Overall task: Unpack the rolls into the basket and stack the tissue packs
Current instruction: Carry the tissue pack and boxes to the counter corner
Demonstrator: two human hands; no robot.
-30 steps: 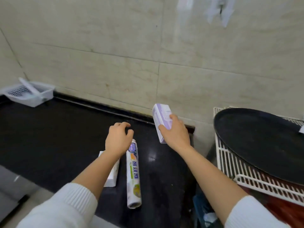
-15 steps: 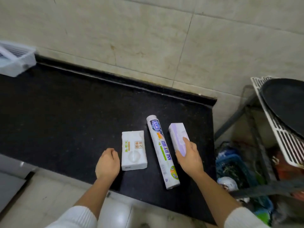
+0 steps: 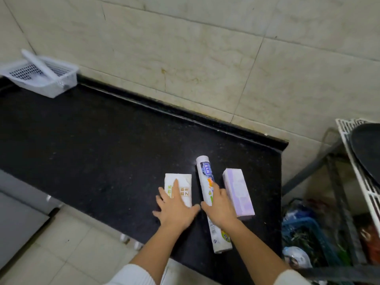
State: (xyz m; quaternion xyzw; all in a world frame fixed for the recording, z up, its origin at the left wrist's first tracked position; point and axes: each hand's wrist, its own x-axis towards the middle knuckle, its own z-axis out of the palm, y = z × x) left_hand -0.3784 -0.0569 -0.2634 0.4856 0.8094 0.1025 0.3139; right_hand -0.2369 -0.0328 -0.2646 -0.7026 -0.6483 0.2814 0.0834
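Observation:
A white tissue pack [image 3: 182, 183] lies flat on the black counter [image 3: 92, 145]. My left hand [image 3: 176, 208] rests on its near end with the fingers spread. Right of it lies a long printed roll [image 3: 205, 173], pointing away from me. My right hand [image 3: 221, 206] is laid over the roll's middle, thumb on its left side and fingers over the top and right side. A purple tissue pack [image 3: 238, 191] lies flat just right of the roll, with no hand on it. The white mesh basket [image 3: 53, 87] stands at the counter's far left against the wall, with a white stick-like piece inside.
The tiled wall [image 3: 185, 58] runs along the back of the counter. Right of the counter end stands a white wire rack [image 3: 362, 182] with a black round tray [image 3: 368, 149]. Below it are a blue crate [image 3: 304, 229] and clutter. Floor tiles lie at the near left.
My right hand let go of the purple pack and moved left onto the roll. My left hand came forward from beside the white pack onto it. The view tilted up a little.

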